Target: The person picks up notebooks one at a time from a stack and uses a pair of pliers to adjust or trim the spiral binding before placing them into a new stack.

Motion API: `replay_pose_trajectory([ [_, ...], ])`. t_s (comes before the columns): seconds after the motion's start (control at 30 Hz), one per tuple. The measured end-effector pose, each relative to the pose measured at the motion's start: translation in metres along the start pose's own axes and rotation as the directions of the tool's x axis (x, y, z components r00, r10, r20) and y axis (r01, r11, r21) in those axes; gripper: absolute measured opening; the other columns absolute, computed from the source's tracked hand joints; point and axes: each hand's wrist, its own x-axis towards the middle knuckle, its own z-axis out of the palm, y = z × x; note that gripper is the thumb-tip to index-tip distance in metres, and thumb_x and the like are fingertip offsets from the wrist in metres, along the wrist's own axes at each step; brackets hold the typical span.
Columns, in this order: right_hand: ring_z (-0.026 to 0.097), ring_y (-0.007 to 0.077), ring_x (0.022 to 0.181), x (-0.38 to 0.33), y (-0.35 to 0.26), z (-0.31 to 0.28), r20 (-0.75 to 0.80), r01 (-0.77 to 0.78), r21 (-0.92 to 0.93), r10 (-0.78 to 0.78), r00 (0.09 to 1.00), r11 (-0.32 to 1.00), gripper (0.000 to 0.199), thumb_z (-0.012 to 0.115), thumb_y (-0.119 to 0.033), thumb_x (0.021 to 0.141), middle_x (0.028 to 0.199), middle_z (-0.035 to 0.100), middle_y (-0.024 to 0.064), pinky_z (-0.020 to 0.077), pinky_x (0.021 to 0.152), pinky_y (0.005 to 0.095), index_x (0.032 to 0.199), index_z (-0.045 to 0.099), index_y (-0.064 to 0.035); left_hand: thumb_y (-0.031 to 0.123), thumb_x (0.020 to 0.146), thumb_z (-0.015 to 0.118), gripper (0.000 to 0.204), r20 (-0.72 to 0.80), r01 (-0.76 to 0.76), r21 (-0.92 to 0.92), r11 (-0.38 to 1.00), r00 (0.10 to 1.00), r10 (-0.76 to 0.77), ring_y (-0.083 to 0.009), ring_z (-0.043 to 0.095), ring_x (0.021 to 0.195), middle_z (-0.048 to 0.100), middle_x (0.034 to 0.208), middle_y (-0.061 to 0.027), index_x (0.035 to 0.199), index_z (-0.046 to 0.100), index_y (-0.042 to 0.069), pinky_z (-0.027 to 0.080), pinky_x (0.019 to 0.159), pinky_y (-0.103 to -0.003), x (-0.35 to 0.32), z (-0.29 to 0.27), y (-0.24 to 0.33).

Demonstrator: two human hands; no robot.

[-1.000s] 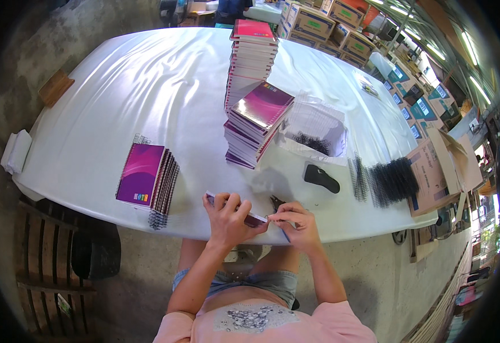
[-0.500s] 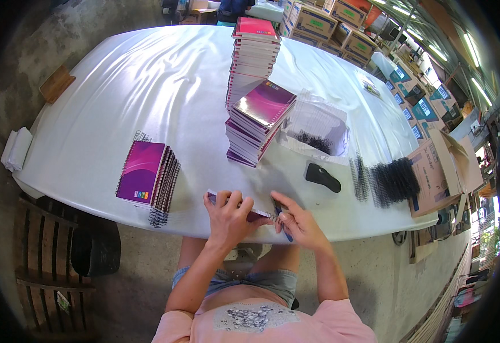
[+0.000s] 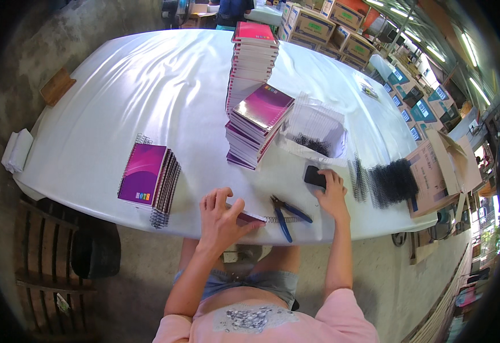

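At the table's near edge my left hand (image 3: 221, 220) grips a spiral notebook (image 3: 252, 217), tipped up and mostly hidden behind the fingers. A metal-looking coil (image 3: 274, 219) sticks out from its right end. Across that coil lie blue-handled pliers (image 3: 288, 216), jaws apart, with no hand on them. Further right, my right hand (image 3: 333, 195) has its fingers closed over one end of a flat, black, rounded object (image 3: 314, 176) lying on the table; its kind is unclear.
Bound purple notebooks (image 3: 143, 173) are stacked at left. Tall notebook stacks (image 3: 264, 106) rise mid-table. A white-lined box (image 3: 336, 123) holds black coils. More black coils (image 3: 395, 183) spill beside an open carton (image 3: 441, 166) at right. Cartons (image 3: 307, 26) stand behind.
My right hand has let go of the pliers, leaving them on the table, and moved right and away to the black object. My left hand still holds the notebook.
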Motion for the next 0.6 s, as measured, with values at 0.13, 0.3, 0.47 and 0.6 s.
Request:
replay_pose_trajectory([
  [0.13, 0.056, 0.0315, 0.104, 0.014, 0.013, 0.012, 0.085, 0.074, -0.119, -0.064, 0.994, 0.990, 0.044, 0.060, -0.003, 0.071, 0.106, 0.062, 0.0102, 0.0397, 0.091, 0.0438, 0.115, 0.058, -0.0094, 0.042, 0.050, 0.085, 0.052, -0.035, -0.041, -0.035, 0.999, 0.999, 0.040, -0.0360, 0.041, 0.112, 0.047, 0.109, -0.0125, 0.073, 0.057, 0.005, 0.036, 0.092, -0.048, -0.001, 0.002, -0.002],
  [0.3, 0.066, 0.0247, 0.096, -0.015, -0.059, -0.006, 0.106, -0.015, 0.986, -0.559, 0.822, 0.166, 0.033, 0.060, 0.013, 0.066, 0.099, 0.069, 0.0149, 0.0450, 0.095, 0.0373, 0.095, 0.070, 0.0000, 0.042, 0.054, 0.084, 0.049, 0.032, -0.026, -0.046, 0.999, 0.999, 0.028, -0.0363, 0.037, 0.119, 0.045, 0.112, -0.0127, 0.077, 0.058, 0.007, 0.031, 0.096, -0.053, -0.003, -0.002, -0.008],
  [0.47, 0.066, 0.0286, 0.096, -0.011, -0.064, 0.002, 0.204, 0.015, 0.939, -0.592, 0.779, 0.343, 0.035, 0.057, 0.015, 0.064, 0.097, 0.069, 0.0171, 0.0434, 0.098, 0.0394, 0.092, 0.072, 0.0004, 0.036, 0.053, 0.085, 0.046, 0.037, -0.048, -0.062, 0.997, 0.998, 0.051, -0.0367, 0.036, 0.121, 0.046, 0.114, -0.0125, 0.078, 0.059, 0.008, 0.031, 0.097, -0.053, 0.003, 0.001, -0.004],
  [0.6, 0.067, 0.0307, 0.093, -0.009, -0.083, 0.000, 0.115, 0.011, 0.985, -0.710, 0.695, 0.170, 0.035, 0.057, 0.014, 0.062, 0.092, 0.070, 0.0170, 0.0446, 0.096, 0.0417, 0.088, 0.073, -0.0018, 0.035, 0.051, 0.085, 0.046, 0.056, -0.026, -0.035, 0.999, 0.998, 0.028, -0.0366, 0.037, 0.122, 0.047, 0.117, -0.0125, 0.078, 0.059, 0.008, 0.031, 0.098, -0.054, -0.005, -0.003, -0.012],
])
